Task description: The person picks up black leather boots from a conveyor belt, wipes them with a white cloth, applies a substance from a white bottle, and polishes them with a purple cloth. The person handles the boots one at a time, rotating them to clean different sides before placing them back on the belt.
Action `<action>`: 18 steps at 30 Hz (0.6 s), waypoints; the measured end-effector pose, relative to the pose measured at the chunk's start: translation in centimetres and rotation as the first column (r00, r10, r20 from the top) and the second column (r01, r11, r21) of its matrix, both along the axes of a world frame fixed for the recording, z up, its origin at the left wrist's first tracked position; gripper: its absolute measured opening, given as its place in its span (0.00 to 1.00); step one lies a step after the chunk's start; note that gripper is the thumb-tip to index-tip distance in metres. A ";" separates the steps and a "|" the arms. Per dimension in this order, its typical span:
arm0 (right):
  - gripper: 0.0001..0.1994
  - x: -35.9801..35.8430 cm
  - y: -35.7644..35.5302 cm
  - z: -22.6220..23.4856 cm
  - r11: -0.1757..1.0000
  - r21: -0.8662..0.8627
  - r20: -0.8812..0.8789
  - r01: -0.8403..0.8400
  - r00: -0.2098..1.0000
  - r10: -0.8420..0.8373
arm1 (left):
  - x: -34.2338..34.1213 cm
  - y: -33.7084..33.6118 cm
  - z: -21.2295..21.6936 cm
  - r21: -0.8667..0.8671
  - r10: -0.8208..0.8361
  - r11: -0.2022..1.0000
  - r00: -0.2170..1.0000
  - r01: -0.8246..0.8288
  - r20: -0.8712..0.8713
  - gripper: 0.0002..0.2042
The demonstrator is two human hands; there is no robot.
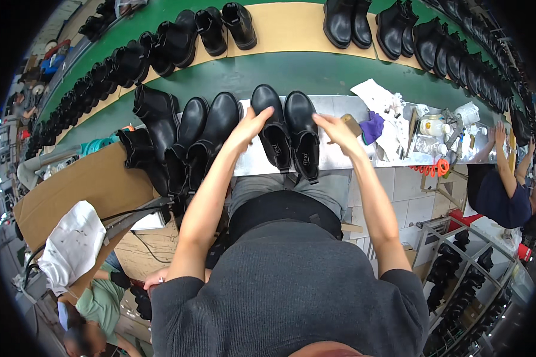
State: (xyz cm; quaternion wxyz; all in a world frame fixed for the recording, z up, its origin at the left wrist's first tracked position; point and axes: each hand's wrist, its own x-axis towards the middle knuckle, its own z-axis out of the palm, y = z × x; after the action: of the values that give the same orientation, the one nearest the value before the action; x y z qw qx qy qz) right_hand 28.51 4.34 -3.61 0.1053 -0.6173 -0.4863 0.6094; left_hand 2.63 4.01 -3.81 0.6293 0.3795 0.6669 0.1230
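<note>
A pair of black ankle boots stands side by side before me, toes pointing away, on a metal worktop [339, 107]. My left hand [251, 130] is beside the left boot [265, 98], its fingertips touching that boot's outer side. Across from it, my right hand [339, 132] has its fingers stretched toward the right boot [300, 110]; whether they touch is hard to tell. Neither hand is wrapped round a boot. To the right lie a purple cloth [372, 127] and a tan block [351, 125], close to my right hand.
More black boots [223, 116] crowd the left side beside a cardboard sheet [89, 184]. Boot rows line the green conveyor [292, 71]. Bottles [433, 127], white rags [375, 95] and an orange coiled hose [439, 168] are at right. Co-workers [506, 190] are nearby on both sides.
</note>
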 end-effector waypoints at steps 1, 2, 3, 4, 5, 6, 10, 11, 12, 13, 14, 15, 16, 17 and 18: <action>0.37 -0.8 1.6 0.3 0.991 0.088 0.135 -0.096 0.987 0.084 | 0.3 1.9 -0.7 0.009 -0.106 0.994 0.992 0.107 -0.070 0.56; 0.37 -2.3 2.7 0.4 0.965 0.158 0.269 -0.208 0.950 0.161 | 2.1 2.8 -0.8 -0.037 -0.080 0.997 0.954 0.072 -0.288 0.59; 0.40 -3.9 3.5 1.3 0.934 0.121 0.286 -0.335 0.913 0.291 | 3.8 3.4 -0.6 -0.073 -0.063 0.997 0.868 0.031 -0.493 0.63; 0.41 -5.3 3.1 -2.4 0.938 0.180 0.519 -0.296 0.839 0.166 | 4.6 4.1 -0.8 -0.065 -0.057 0.998 0.864 0.028 -0.500 0.62; 0.42 -5.9 2.5 -5.9 0.932 0.244 0.708 -0.267 0.706 0.017 | 5.4 4.9 -0.9 -0.055 -0.054 0.998 0.859 0.031 -0.510 0.62; 0.44 -6.2 2.8 -5.7 0.936 0.234 0.700 -0.263 0.714 0.025 | 5.0 4.9 -1.2 -0.047 -0.019 0.999 0.850 -0.007 -0.526 0.62; 0.47 -3.9 3.1 -4.0 0.941 0.244 0.469 -0.236 0.878 0.099 | 1.9 3.7 -1.8 0.074 -0.045 0.993 0.876 0.092 -0.479 0.53; 0.48 -3.0 3.3 -3.9 0.935 0.263 0.348 -0.236 0.928 0.136 | 0.2 3.2 -3.8 0.201 -0.024 0.972 0.897 0.125 -0.442 0.52; 0.41 -2.0 2.8 -4.0 0.930 0.314 0.166 -0.189 0.976 0.142 | -0.7 2.6 -3.3 0.245 0.025 0.968 0.953 0.052 -0.302 0.51; 0.38 -1.7 1.9 -2.8 0.971 0.231 -0.010 -0.067 0.997 0.071 | -1.2 1.4 -2.6 0.269 0.066 0.963 0.986 -0.022 -0.155 0.51; 0.34 -1.4 1.1 -1.5 0.991 0.125 -0.180 0.040 0.984 -0.017 | -1.7 1.0 -2.0 0.192 0.113 0.974 0.992 -0.122 0.058 0.49; 0.31 -0.7 -0.3 0.6 0.989 -0.007 -0.326 0.149 0.935 -0.143 | -1.2 0.4 1.8 0.135 0.069 0.987 0.986 -0.089 0.150 0.49; 0.28 -0.7 -1.4 2.9 0.984 -0.059 -0.353 0.168 0.919 -0.178 | -1.2 -0.5 3.7 0.137 0.045 0.987 0.970 -0.080 0.240 0.49; 0.29 -0.4 -2.4 4.5 0.988 -0.067 -0.370 0.140 0.916 -0.155 | -1.5 -1.4 4.8 0.144 0.023 0.987 0.945 -0.074 0.326 0.49; 0.29 -0.3 -3.6 4.4 0.985 -0.061 -0.419 0.163 0.891 -0.174 | -1.7 -2.5 4.4 0.191 0.010 0.979 0.961 -0.065 0.276 0.50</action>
State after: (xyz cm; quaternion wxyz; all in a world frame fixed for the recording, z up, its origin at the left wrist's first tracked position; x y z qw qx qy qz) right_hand 28.23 0.71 0.81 0.2530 -0.5116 -0.3892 0.7230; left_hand 0.95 1.55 0.63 0.6720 0.4070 0.5650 0.2520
